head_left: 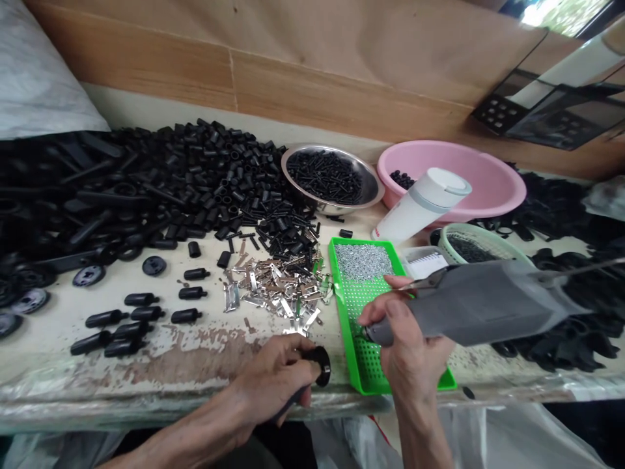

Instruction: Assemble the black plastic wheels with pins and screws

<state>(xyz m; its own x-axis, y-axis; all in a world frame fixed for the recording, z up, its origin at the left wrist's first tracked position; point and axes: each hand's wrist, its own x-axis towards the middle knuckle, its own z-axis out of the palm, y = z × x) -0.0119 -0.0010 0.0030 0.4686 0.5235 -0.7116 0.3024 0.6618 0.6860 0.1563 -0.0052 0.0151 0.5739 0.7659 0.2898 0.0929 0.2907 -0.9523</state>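
My left hand point(283, 374) is closed around a black plastic part with a round flared end point(321, 366), just above the table's front edge. A grey electric screwdriver point(488, 303) lies in the closed grip of my right hand point(410, 326). Its narrow end points left and down over the green perforated tray point(346, 355). Small silver screws point(364, 260) fill the far end of that tray. Beyond my left hand is a loose heap of flat metal clips point(283, 286). Short black cylinders with narrow tips point(141, 314) lie in groups at the left.
A big pile of black tubes point(209, 176) covers the back left. Behind the tray stand a steel bowl of black pins point(332, 207), a pink basin point(488, 176), a leaning white bottle point(420, 205) and a pale green basket point(481, 238). Black parts point(561, 332) lie at the right.
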